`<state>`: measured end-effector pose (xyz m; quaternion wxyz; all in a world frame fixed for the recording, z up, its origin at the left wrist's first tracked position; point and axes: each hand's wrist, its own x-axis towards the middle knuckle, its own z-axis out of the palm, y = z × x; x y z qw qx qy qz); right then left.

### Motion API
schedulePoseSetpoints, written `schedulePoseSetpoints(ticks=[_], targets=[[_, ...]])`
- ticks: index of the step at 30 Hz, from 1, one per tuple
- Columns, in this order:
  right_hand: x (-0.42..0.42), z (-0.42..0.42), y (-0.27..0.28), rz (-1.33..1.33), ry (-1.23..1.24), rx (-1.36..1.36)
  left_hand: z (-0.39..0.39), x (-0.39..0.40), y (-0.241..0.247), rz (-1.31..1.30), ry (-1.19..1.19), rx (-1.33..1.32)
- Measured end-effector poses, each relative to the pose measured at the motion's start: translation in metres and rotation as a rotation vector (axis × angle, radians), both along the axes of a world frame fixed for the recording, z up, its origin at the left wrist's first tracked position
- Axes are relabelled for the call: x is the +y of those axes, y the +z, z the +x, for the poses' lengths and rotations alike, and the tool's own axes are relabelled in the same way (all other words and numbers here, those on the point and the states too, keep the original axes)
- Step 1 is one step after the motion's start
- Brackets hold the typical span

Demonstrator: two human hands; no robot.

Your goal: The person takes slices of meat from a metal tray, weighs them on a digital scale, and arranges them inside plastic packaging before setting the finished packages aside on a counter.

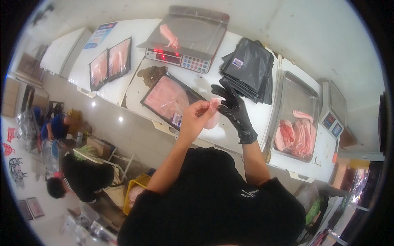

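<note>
A thin slice of pale pink meat (pixel 212 122) hangs between my hands over the white counter. My bare left hand (pixel 197 118) pinches its upper end between thumb and fingers. My right hand (pixel 235 110), in a black glove, meets the same end with thumb and a finger, while its other fingers are raised. Left of the slice lies a black-backed clear pack of sliced meat (pixel 166 97), partly behind my left hand. A stack of black packing bags (pixel 251 66) is just beyond my right hand. Another strip of meat (pixel 169 36) rests on the digital scale (pixel 197 57).
On the right, a metal tray (pixel 286 89) holds meat slices (pixel 303 135), with a second scale (pixel 331 123) beside it. Two filled packs (pixel 109 63) lie on the left. Behind are a yellow crate (pixel 126 196), a seated person (pixel 87 175) and another person (pixel 57 127).
</note>
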<state>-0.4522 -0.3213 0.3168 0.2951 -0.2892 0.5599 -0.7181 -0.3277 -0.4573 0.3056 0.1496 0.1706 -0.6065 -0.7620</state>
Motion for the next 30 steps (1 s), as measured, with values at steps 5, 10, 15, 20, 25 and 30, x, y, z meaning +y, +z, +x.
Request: schedulePoseSetpoints(ticks=[5, 10, 15, 20, 25, 30], targets=[[0.004, 0.009, -0.059, -0.123, 0.099, -0.252, -0.006, 0.007, -0.002, 0.389, 0.208, 0.147], [0.000, 0.054, -0.069, -0.072, -0.114, -0.410, 0.006, 0.010, -0.027, 0.172, 0.245, 0.029], [0.049, 0.042, -0.075, 0.130, -0.148, -0.326, 0.037, 0.002, -0.026, -0.654, 0.369, -0.133], [0.084, 0.028, -0.089, 0.298, -0.001, -0.359, 0.062, -0.006, -0.069, -0.995, 0.322, -0.026], [0.030, 0.040, -0.115, 0.386, 0.112, -0.196, 0.049, -0.014, -0.070, -1.148, 0.285, 0.067], [-0.050, 0.041, -0.159, 0.430, 0.347, 0.141, 0.045, -0.024, -0.070, -0.966, 0.235, 0.074]])
